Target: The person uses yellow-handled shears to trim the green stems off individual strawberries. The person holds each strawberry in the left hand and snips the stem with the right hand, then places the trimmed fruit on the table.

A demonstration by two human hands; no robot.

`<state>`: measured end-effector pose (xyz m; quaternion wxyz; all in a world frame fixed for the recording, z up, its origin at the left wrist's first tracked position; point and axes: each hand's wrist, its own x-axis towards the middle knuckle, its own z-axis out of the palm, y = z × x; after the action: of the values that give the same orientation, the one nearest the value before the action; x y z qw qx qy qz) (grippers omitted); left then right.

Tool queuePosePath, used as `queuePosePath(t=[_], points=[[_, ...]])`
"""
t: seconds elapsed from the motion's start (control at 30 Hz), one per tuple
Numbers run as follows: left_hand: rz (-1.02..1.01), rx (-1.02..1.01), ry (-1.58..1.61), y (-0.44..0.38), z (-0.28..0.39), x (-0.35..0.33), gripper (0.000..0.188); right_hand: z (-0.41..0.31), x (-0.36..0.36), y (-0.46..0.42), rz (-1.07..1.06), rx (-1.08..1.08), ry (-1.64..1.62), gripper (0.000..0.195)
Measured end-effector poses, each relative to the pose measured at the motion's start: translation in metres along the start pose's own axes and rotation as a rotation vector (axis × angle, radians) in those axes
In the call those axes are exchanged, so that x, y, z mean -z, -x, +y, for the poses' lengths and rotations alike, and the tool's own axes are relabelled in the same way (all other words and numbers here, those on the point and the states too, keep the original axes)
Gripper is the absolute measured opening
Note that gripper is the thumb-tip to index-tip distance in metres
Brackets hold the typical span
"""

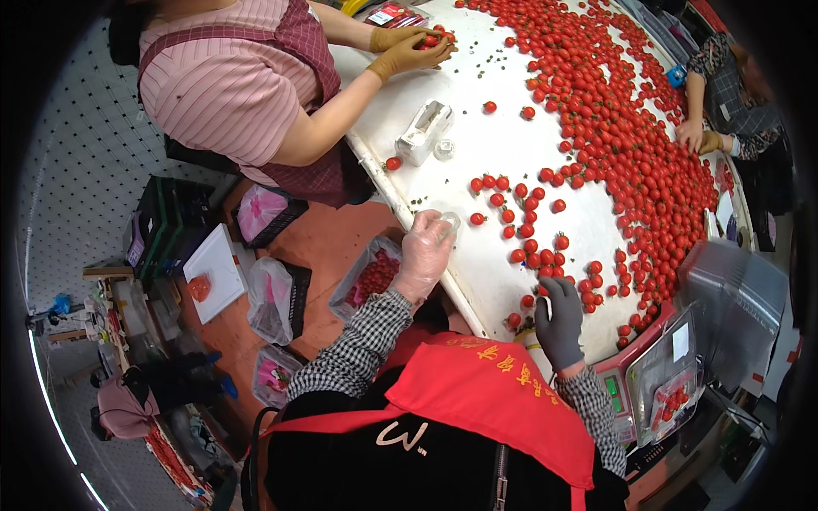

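Observation:
My left hand, in a thin clear glove, holds a small clear round plastic piece at the table's near edge; whether it is a cup or a lid is hard to tell. A grey glove covers my right hand. Its thumb and fingertips are at a cherry tomato, but a firm grip on it is not plain. Loose cherry tomatoes with green stems lie just beyond that hand. A much larger heap of cherry tomatoes spreads over the white table.
A clear plastic container stands left of centre. A co-worker's gloved hands hold tomatoes at upper left; another person's hands reach in at far right. A red scale and stacked clear trays are at right, a lined tomato crate below left.

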<state>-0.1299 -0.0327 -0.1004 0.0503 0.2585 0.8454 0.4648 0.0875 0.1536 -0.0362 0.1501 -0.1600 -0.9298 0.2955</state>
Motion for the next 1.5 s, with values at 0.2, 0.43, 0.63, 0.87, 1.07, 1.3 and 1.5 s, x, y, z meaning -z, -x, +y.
queuePosePath(t=[0.2, 0.43, 0.63, 0.87, 1.07, 1.3, 1.5], points=[[-0.036, -0.199, -0.213, -0.014, -0.016, 0.004, 0.024, -0.028, -0.051, -0.138, -0.042, 0.157, -0.037, 0.033], [-0.053, -0.249, -0.211, -0.014, -0.031, 0.006, 0.023, -0.022, -0.144, -0.253, -0.134, 0.069, 0.189, 0.043], [-0.074, -0.260, -0.267, -0.014, -0.032, 0.004, 0.027, -0.026, -0.170, -0.279, -0.214, 0.046, 0.318, 0.043], [-0.110, -0.221, -0.147, -0.022, -0.017, 0.017, 0.035, -0.007, -0.165, -0.263, -0.094, 0.082, -0.032, 0.049], [0.002, 0.154, 0.325, -0.029, -0.013, 0.023, 0.026, -0.041, -0.115, -0.218, -0.076, -0.041, -0.494, 0.049], [-0.149, 0.426, 0.860, -0.053, 0.070, 0.039, 0.043, -0.066, -0.077, -0.163, 0.052, 0.241, -0.216, 0.059], [-0.218, 0.309, 0.997, -0.027, 0.100, 0.044, 0.039, -0.081, -0.033, -0.121, 0.082, 0.170, -0.453, 0.057]])
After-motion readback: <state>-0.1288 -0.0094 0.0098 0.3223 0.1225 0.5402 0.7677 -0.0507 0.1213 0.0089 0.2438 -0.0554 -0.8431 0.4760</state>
